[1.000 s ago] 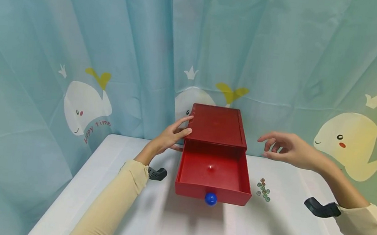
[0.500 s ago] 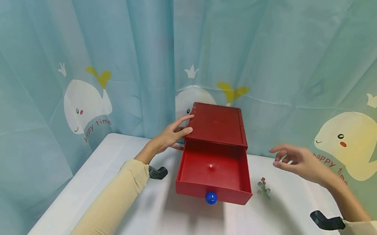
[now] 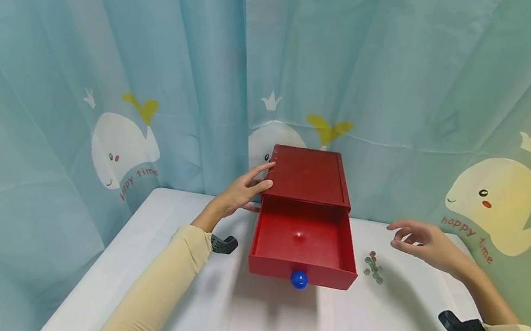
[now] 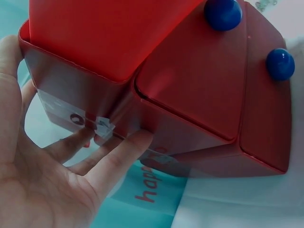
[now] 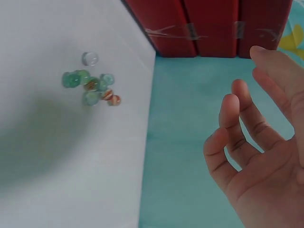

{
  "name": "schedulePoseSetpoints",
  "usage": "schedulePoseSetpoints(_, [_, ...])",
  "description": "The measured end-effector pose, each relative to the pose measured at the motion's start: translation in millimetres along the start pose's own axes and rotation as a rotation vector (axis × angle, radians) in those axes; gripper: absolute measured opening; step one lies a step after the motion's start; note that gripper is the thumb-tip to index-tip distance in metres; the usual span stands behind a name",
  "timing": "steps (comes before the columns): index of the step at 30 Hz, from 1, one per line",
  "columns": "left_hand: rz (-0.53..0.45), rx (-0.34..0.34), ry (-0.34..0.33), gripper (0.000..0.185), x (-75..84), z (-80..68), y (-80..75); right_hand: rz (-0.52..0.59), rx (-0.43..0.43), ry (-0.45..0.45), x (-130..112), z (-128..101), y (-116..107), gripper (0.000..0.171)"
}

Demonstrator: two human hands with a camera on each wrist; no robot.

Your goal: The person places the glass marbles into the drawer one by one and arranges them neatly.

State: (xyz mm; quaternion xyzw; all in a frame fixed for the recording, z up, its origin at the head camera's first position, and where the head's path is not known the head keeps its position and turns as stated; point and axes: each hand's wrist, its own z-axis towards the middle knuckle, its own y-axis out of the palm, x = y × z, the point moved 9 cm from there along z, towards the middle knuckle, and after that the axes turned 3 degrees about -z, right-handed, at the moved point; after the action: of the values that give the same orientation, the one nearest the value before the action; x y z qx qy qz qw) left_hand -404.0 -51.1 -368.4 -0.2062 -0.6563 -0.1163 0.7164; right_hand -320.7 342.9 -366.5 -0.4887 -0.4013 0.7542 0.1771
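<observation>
A red drawer cabinet (image 3: 310, 176) stands near the back of the table, with its top drawer (image 3: 298, 240) pulled out towards me and a blue knob (image 3: 299, 279) on the drawer's front. My left hand (image 3: 239, 192) rests against the cabinet's left side, fingers spread, thumb and forefinger near the top edge. In the left wrist view its fingers (image 4: 118, 159) touch the side wall. To the right, my right hand (image 3: 426, 243) hovers over the table, fingers loosely bent and holding nothing. Below and left of it lies a cluster of glass marbles (image 3: 373, 268), greenish, clear and orange.
Two lower drawers with blue knobs (image 4: 280, 64) show pushed in beneath the pulled-out one. A white cloth covers the table (image 3: 173, 286). Behind hangs a blue-green curtain (image 3: 197, 70) with whale prints. Black wrist devices (image 3: 461, 324) sit below both hands.
My right hand has moved down and to the right, away from the cabinet and lower towards the table. The left hand, the drawer and the marbles stay in place.
</observation>
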Motion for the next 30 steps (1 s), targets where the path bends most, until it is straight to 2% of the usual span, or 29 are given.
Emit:
schedulePoseSetpoints(10, [0.009,0.002,0.001,0.062,-0.3,-1.0,0.6,0.002,-0.001,0.079,24,-6,13,0.030])
schedulePoseSetpoints(30, [0.008,0.009,-0.004,0.059,-1.9,1.4,-0.3,0.093,-0.036,0.085,58,-11,43,0.029])
